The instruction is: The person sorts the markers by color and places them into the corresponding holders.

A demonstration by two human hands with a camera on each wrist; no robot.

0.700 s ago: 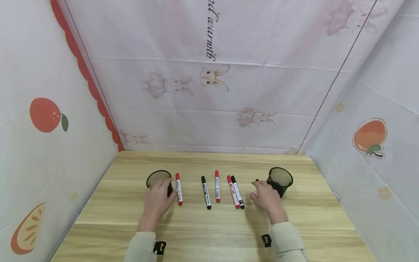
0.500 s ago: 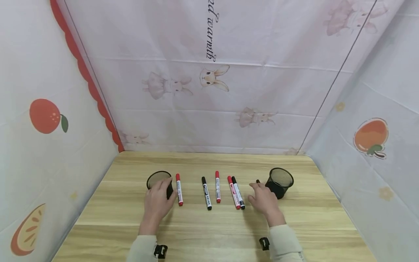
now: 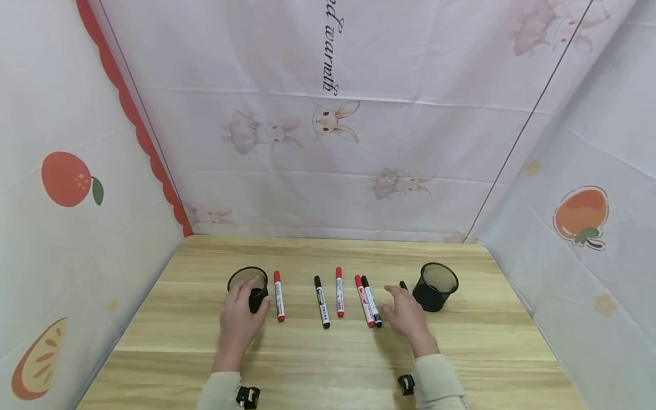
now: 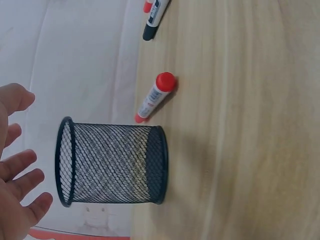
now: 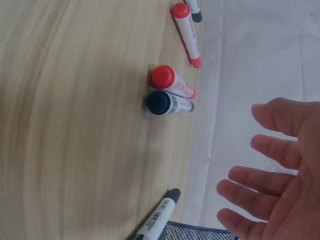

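Observation:
My left hand (image 3: 241, 316) hovers over the near side of a black mesh pen cup (image 3: 251, 287); in the left wrist view its loosely bent fingers hold nothing and stand apart from the cup's rim. Just right of that cup lies a red marker (image 3: 279, 296). My right hand (image 3: 407, 316) is above the table, partly hiding a black marker (image 3: 402, 285) beside a second mesh pen cup (image 3: 435, 287). Its fingers are spread and hold nothing in the right wrist view. To its left, a red marker (image 3: 364, 300) and another black marker (image 3: 372, 303) lie side by side.
Between the hands lie one more black marker (image 3: 322, 302) and one more red marker (image 3: 340, 291). Everything rests on a wood-grain table (image 3: 328, 364). Printed cloth walls (image 3: 287, 199) enclose its back and sides.
My right hand has moved left, away from the right pen cup, uncovering more of it. The left hand has drawn slightly left and toward me. The cups and markers stay in place.

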